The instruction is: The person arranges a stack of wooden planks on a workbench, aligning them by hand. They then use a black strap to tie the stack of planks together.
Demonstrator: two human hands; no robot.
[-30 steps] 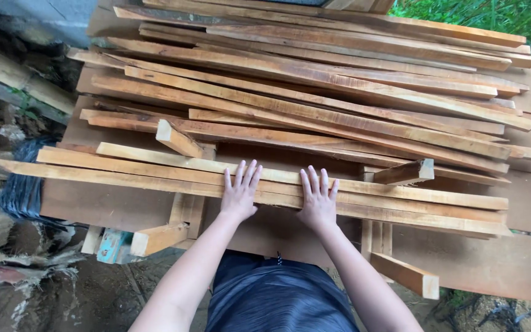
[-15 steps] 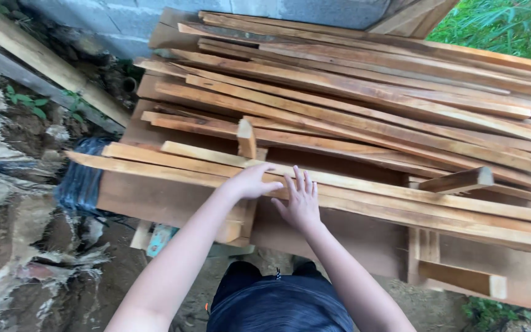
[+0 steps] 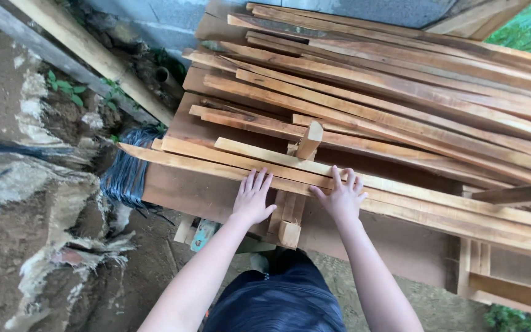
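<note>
A pile of long thin wooden strips (image 3: 401, 104) lies across a wooden bench (image 3: 216, 197). My left hand (image 3: 253, 198) rests flat, fingers spread, on the nearest strips (image 3: 216, 160) at the bench's front edge. My right hand (image 3: 341, 198) lies flat on the same strips a little to the right, fingers apart. Between the two hands an upright wooden piece (image 3: 290, 212) runs down the bench front, and a short block (image 3: 309, 139) sticks up just behind. Neither hand grips anything.
A dark bundle of cord or wire (image 3: 124, 172) hangs off the bench's left end. Rough rock and soil (image 3: 38, 203) lie to the left, a slanted beam (image 3: 87, 55) and a block wall (image 3: 167, 24) behind, greenery (image 3: 530, 31) at top right.
The view has swung so the pile sits further right. My hands, close together half a second ago, have spread apart, one on either side of the upright piece.
</note>
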